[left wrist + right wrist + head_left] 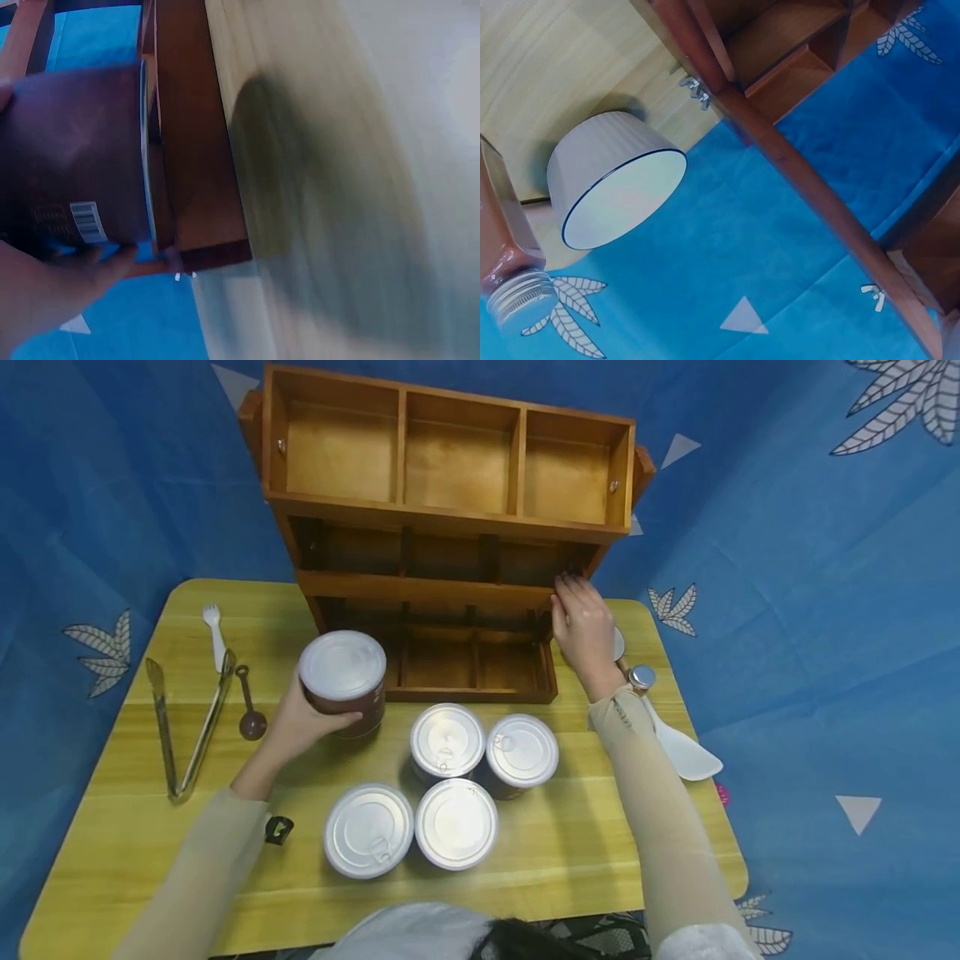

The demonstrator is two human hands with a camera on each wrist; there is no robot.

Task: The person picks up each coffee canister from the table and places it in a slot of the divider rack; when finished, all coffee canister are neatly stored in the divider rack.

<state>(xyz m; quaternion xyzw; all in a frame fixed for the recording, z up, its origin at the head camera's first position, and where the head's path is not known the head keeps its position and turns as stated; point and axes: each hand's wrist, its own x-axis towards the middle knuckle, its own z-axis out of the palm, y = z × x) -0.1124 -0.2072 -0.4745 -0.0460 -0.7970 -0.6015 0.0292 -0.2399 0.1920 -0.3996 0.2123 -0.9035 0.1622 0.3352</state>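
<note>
Only a barcode label, unreadable.

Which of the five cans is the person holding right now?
The brown can at far left, gripped by the left hand beside the wooden rack. The other four stand untouched.

The right hand covers most of a white cup and the right end of the wooden rack. A bottle with a silver cap is half hidden behind the right wrist. In the left wrist view the table is blurred, the brown can is cut off at the left edge, and its label print is too small to read. The left hand hides the can's near side in the head view.
</note>
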